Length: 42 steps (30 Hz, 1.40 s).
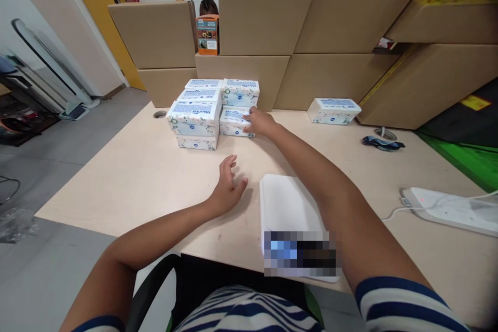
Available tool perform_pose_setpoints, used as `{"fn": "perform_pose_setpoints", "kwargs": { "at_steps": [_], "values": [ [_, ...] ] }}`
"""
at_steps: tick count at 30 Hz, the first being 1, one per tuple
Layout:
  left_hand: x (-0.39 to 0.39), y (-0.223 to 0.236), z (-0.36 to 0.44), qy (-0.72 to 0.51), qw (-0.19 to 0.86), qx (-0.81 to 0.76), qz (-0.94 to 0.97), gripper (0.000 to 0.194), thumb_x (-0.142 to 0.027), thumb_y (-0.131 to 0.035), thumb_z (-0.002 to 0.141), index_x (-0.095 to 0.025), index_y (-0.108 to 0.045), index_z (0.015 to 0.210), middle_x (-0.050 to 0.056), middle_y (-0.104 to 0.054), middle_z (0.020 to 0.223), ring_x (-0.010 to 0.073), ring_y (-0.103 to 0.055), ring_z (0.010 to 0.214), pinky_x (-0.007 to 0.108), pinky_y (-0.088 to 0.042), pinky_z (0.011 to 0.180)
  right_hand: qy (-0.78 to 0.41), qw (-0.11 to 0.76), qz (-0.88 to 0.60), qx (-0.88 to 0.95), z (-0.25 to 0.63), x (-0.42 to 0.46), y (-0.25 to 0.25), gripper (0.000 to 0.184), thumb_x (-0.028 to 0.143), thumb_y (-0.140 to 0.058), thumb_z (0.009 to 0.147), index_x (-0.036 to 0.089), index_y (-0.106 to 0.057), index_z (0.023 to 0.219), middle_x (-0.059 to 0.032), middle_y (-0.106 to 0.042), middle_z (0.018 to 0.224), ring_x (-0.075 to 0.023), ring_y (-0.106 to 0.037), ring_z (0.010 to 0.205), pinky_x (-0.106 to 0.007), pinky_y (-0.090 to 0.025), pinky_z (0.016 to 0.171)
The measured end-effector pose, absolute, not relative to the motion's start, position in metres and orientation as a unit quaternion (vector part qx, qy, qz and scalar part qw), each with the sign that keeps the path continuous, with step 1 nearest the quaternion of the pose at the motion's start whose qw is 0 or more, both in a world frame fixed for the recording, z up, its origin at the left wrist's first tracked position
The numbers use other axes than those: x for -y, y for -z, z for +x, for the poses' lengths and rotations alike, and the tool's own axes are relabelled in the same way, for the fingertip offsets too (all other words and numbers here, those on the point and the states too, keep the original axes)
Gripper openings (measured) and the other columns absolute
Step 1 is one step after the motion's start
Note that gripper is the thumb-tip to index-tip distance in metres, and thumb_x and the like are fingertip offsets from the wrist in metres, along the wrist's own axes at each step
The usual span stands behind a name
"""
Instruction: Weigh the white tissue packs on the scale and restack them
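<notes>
Several white and blue tissue packs (194, 118) stand stacked at the far middle of the light wooden table (132, 176). My right hand (260, 121) reaches out to the stack, its fingers closed on the lower right tissue pack (232, 123), beneath another pack (240, 92). Closer to me, my left hand (227, 184) rests on the table with its fingers loosely spread, holding nothing. A white digital scale (286, 207) lies just right of that hand, under my right forearm. One single tissue pack (333, 111) lies apart at the far right.
Large cardboard boxes (264, 15) form a wall along the table's far edge, with a small orange box (207, 35) on one. A dark cloth item (383, 142) lies by a cable hole. A white power strip (447, 208) sits at the right. A person's head shows behind the boxes.
</notes>
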<state>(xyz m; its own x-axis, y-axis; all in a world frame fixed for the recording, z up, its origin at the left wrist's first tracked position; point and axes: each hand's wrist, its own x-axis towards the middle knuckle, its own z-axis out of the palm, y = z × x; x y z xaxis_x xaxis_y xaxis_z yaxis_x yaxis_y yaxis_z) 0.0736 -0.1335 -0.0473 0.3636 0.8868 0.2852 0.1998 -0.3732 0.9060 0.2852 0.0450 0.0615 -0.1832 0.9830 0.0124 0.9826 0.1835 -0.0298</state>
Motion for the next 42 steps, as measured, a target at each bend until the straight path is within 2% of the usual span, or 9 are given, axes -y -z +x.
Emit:
{"fn": "perform_pose_setpoints", "kwargs": {
  "at_steps": [5,12,21,25,28,31,34,38,42],
  "values": [
    [0.13,0.05,0.073,-0.415,0.408,-0.378,0.72,0.075,-0.06,-0.064,0.104,-0.031,-0.028,0.162,0.022,-0.026,0.174,0.0373,-0.048,0.155,0.064,-0.049,0.125,-0.009,0.026,-0.637,0.771,0.288,-0.048,-0.058,0.068,0.057,-0.075,0.098,0.03,-0.064,0.159,-0.0164,-0.051,0.163,-0.0379,-0.06,0.142,-0.046,-0.055,0.115],
    [0.127,0.05,0.072,-0.413,0.397,-0.376,0.728,0.069,-0.055,-0.067,0.104,-0.031,-0.035,0.159,0.02,-0.028,0.173,0.0349,-0.051,0.151,0.061,-0.05,0.123,-0.018,0.03,-0.638,0.77,0.29,-0.047,-0.059,0.068,0.049,-0.073,0.101,0.027,-0.059,0.164,-0.0186,-0.045,0.169,-0.0394,-0.057,0.144,-0.047,-0.052,0.115],
    [0.126,0.048,0.068,-0.404,0.396,-0.367,0.738,0.064,-0.056,-0.068,0.104,-0.031,-0.042,0.156,0.019,-0.031,0.172,0.0318,-0.055,0.146,0.06,-0.05,0.124,-0.035,0.062,-0.627,0.776,0.293,-0.049,-0.054,0.069,0.046,-0.073,0.101,0.025,-0.058,0.164,-0.0183,-0.047,0.171,-0.0395,-0.057,0.146,-0.049,-0.053,0.118],
    [0.124,0.047,0.063,-0.405,0.397,-0.365,0.738,0.062,-0.056,-0.069,0.104,-0.032,-0.043,0.154,0.017,-0.032,0.172,0.0306,-0.055,0.146,0.06,-0.051,0.123,-0.025,0.106,-0.624,0.774,0.314,-0.037,-0.049,0.076,0.046,-0.077,0.098,0.029,-0.053,0.168,-0.0115,-0.04,0.18,-0.0336,-0.053,0.155,-0.044,-0.048,0.125],
    [0.121,0.045,0.062,-0.399,0.403,-0.376,0.733,0.059,-0.053,-0.066,0.105,-0.034,-0.042,0.156,0.015,-0.029,0.174,0.03,-0.054,0.15,0.059,-0.049,0.127,0.017,0.157,-0.661,0.733,0.354,-0.026,-0.046,0.058,0.043,-0.057,0.109,0.028,-0.056,0.165,-0.0086,-0.045,0.178,-0.0275,-0.048,0.16,-0.042,-0.039,0.134],
    [0.117,0.044,0.063,-0.395,0.418,-0.385,0.722,0.057,-0.051,-0.065,0.105,-0.035,-0.042,0.155,0.015,-0.03,0.174,0.0303,-0.054,0.151,0.058,-0.049,0.126,0.058,0.201,-0.741,0.638,0.407,-0.02,-0.047,0.057,0.033,-0.038,0.112,0.015,-0.057,0.163,-0.0201,-0.051,0.172,-0.0324,-0.046,0.161,-0.052,-0.037,0.135],
    [0.116,0.044,0.064,-0.406,0.435,-0.394,0.7,0.059,-0.053,-0.067,0.103,-0.034,-0.043,0.153,0.015,-0.034,0.171,0.0311,-0.055,0.151,0.055,-0.053,0.122,0.064,0.218,-0.811,0.539,0.46,-0.024,-0.051,0.068,0.038,-0.042,0.109,0.005,-0.046,0.167,-0.0306,-0.04,0.176,-0.0426,-0.035,0.167,-0.066,-0.035,0.133],
    [0.119,0.042,0.065,-0.406,0.451,-0.401,0.686,0.056,-0.053,-0.068,0.102,-0.034,-0.047,0.151,0.015,-0.036,0.171,0.0325,-0.057,0.15,0.055,-0.053,0.12,0.022,0.196,-0.859,0.473,0.514,-0.04,-0.047,0.087,0.063,-0.054,0.101,0.01,-0.045,0.169,-0.0313,-0.016,0.186,-0.0546,-0.015,0.172,-0.087,-0.022,0.128],
    [0.123,0.036,0.066,-0.408,0.469,-0.413,0.666,0.055,-0.05,-0.07,0.102,-0.035,-0.049,0.15,0.015,-0.035,0.172,0.0331,-0.056,0.151,0.053,-0.055,0.115,-0.028,0.155,-0.863,0.48,0.544,-0.053,-0.026,0.105,0.072,-0.063,0.089,0.018,-0.036,0.175,-0.0251,-0.021,0.187,-0.0522,-0.009,0.175,-0.084,-0.016,0.133]
  ]
}}
